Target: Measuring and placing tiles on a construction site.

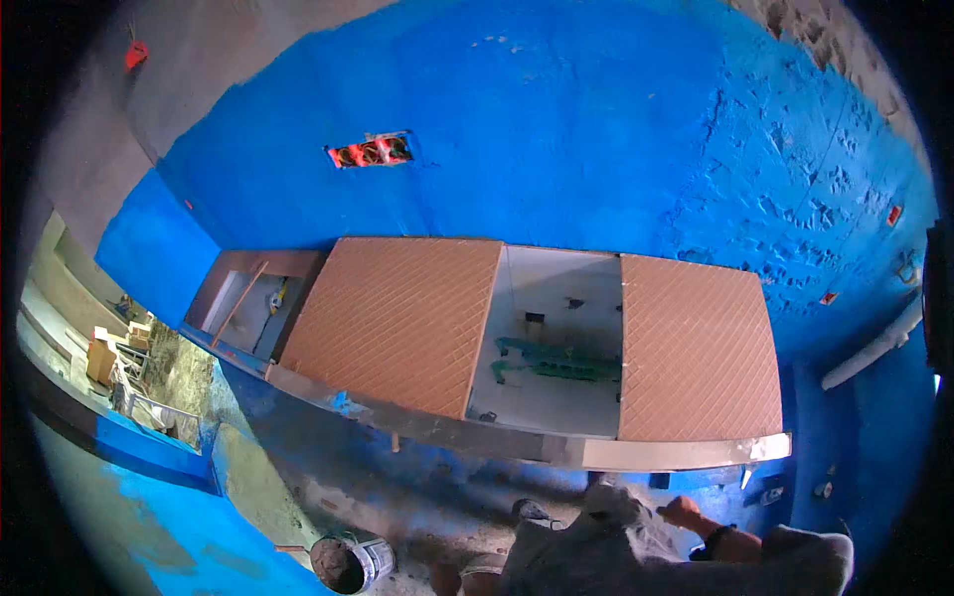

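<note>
My right hand (681, 512), with a dark band at the wrist, is over my grey-clothed leg, just below the counter's front edge. Its fingers look curled, and what they hold, if anything, does not show. At the lower edge a brownish shape, probably my left hand (444, 579), is next to the pale rim of a container (484, 564); its fingers cannot be made out. Ahead, two brown slabs with a raised diagonal grid, a wide left one (397, 323) and a narrower right one (701, 348), lie on the counter. Between them a pale recessed surface (556, 308) bears green marks.
A pale strip (686, 453) edges the counter's front right. Left of the slabs is an opening with a wooden stick (238, 303). A bucket (376, 561) stands on the stained floor. The blue wall (556, 119) holds a red socket box (371, 152); a grey pipe (874, 343) is at right.
</note>
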`<move>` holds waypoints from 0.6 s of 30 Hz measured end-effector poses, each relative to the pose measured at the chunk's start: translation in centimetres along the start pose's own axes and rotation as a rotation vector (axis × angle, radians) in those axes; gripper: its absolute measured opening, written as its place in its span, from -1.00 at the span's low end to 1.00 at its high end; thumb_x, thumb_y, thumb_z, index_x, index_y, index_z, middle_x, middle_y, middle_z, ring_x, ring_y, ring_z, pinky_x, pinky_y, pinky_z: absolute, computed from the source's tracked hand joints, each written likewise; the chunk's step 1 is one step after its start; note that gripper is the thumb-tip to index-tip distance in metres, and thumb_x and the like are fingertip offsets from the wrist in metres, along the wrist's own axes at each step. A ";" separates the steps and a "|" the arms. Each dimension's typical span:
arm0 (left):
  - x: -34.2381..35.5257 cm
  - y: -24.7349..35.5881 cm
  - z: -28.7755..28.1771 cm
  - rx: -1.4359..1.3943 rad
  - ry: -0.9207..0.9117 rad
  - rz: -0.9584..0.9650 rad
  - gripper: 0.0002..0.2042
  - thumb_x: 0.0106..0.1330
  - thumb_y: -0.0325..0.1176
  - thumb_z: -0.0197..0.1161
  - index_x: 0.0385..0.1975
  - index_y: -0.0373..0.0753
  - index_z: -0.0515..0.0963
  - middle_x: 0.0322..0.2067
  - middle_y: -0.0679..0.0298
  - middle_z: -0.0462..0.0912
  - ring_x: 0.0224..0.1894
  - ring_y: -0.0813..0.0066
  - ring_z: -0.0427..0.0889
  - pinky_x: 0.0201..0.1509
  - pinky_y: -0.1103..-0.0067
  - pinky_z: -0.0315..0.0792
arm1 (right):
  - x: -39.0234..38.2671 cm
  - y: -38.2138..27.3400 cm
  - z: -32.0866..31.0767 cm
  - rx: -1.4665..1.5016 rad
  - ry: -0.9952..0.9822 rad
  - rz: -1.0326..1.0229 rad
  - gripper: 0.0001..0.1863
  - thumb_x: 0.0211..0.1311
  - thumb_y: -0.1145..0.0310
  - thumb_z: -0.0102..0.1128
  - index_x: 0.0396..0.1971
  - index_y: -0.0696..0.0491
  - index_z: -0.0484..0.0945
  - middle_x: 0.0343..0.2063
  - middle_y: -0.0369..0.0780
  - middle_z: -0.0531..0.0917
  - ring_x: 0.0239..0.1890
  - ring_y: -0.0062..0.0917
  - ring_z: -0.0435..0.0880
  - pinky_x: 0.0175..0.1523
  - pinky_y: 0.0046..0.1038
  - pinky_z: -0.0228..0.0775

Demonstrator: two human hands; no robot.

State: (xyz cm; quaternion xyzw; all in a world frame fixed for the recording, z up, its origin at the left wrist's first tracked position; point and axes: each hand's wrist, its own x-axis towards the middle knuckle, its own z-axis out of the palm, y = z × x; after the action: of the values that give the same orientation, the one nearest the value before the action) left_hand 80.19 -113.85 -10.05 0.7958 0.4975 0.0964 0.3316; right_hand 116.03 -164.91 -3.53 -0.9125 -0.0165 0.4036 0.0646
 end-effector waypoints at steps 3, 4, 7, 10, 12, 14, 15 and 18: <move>-0.4 -3.7 -2.9 -0.002 -0.037 -0.037 -0.69 0.35 -0.19 0.22 -0.57 -0.27 0.50 -0.62 0.02 0.59 -0.50 0.10 0.62 -0.41 0.19 0.39 | 1.6 -7.0 -0.9 -0.454 -0.062 -0.605 -0.59 0.34 -0.04 0.16 -0.35 -0.01 0.77 -0.34 -0.03 0.76 -0.30 -0.17 0.76 -0.19 -0.12 0.60; 0.1 -4.1 -3.7 0.003 -0.055 -0.031 -0.69 0.34 -0.19 0.22 -0.57 -0.27 0.51 -0.62 0.02 0.59 -0.50 0.11 0.62 -0.40 0.19 0.39 | 1.4 -10.0 -1.6 -0.527 -0.083 -0.694 -0.60 0.35 -0.02 0.14 -0.30 0.00 0.77 -0.30 0.00 0.75 -0.24 -0.11 0.75 -0.15 -0.10 0.59; 1.8 -5.8 -5.2 0.001 -0.107 -0.027 -0.69 0.34 -0.18 0.22 -0.56 -0.27 0.51 -0.61 0.02 0.59 -0.49 0.11 0.62 -0.40 0.20 0.39 | 0.5 -18.8 -4.0 -0.424 -0.025 -0.988 -0.62 0.33 0.04 0.19 -0.36 0.09 0.69 -0.41 0.02 0.70 -0.29 -0.01 0.70 -0.14 -0.04 0.54; 3.1 -8.8 -6.5 0.003 -0.147 -0.062 -0.69 0.34 -0.17 0.22 -0.56 -0.27 0.52 -0.61 0.02 0.60 -0.49 0.12 0.62 -0.39 0.20 0.40 | -9.4 -34.8 -11.5 -0.138 -0.109 -0.986 -0.57 0.34 0.04 0.24 -0.45 0.18 0.64 -0.49 0.03 0.66 -0.34 0.00 0.69 -0.16 -0.02 0.52; 3.7 -10.6 -7.2 0.003 -0.170 -0.096 -0.69 0.33 -0.17 0.22 -0.55 -0.27 0.52 -0.60 0.02 0.60 -0.49 0.13 0.62 -0.39 0.20 0.40 | -11.9 -41.8 -12.7 -0.118 -0.104 -1.018 -0.58 0.35 0.04 0.23 -0.36 0.16 0.69 -0.42 0.01 0.71 -0.41 -0.15 0.68 -0.21 -0.13 0.47; 2.3 -13.8 -8.5 0.000 -0.161 -0.187 -0.69 0.33 -0.16 0.22 -0.55 -0.27 0.53 -0.60 0.02 0.61 -0.49 0.13 0.62 -0.39 0.20 0.40 | -16.1 -51.0 -15.0 -0.033 -0.258 -1.046 -0.59 0.35 0.06 0.27 -0.39 0.18 0.67 -0.49 -0.03 0.68 -0.44 -0.27 0.66 -0.23 -0.16 0.46; 1.0 -15.5 -9.4 -0.005 -0.148 -0.250 -0.69 0.33 -0.16 0.22 -0.55 -0.26 0.53 -0.59 0.02 0.61 -0.49 0.13 0.62 -0.38 0.20 0.41 | -20.6 -55.7 -16.7 -0.018 -0.164 -1.024 -0.67 0.31 0.16 0.35 -0.42 0.17 0.67 -0.55 -0.07 0.64 -0.51 -0.45 0.61 -0.33 -0.25 0.42; -3.1 -19.2 -12.4 -0.017 -0.090 -0.447 -0.69 0.32 -0.15 0.22 -0.54 -0.26 0.54 -0.59 0.02 0.62 -0.49 0.14 0.62 -0.38 0.20 0.41 | -14.2 -62.1 -12.3 0.458 -0.336 -1.528 -0.77 0.25 0.29 0.39 -0.42 0.16 0.69 -0.61 -0.15 0.62 -0.56 -0.57 0.56 -0.43 -0.36 0.36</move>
State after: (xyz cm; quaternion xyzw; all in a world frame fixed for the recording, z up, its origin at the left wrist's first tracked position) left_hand 58.71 -105.64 -12.02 0.6664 0.6452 -0.0107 0.3734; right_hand 116.86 -105.84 23.23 -0.5407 -0.5608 0.3732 0.5038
